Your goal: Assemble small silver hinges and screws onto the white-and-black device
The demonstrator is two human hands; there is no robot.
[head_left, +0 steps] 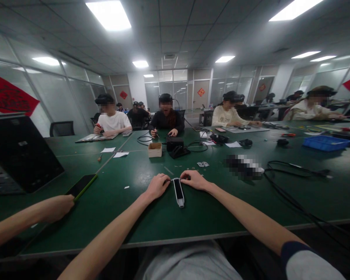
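A slim, long device (178,192) with a white frame and a dark panel lies on the green table in front of me, its grey narrow end toward me. My left hand (158,186) is at the left edge of its far end, fingers bent and closed. On the opposite edge, my right hand (195,180) has its thumb and fingers pinched together at the same end. Something thin and dark shows at the fingertips, too small to name. Just beyond my hands are small metal plates (202,164) and several tiny rings.
At left, another person's hand (56,208) holds a green-edged phone (82,186) near a black computer case (23,155). Ahead stand a small cardboard box (154,150) and a black device (175,144). Black cables (294,194) and a blue tray (326,143) are at right. Several people sit opposite.
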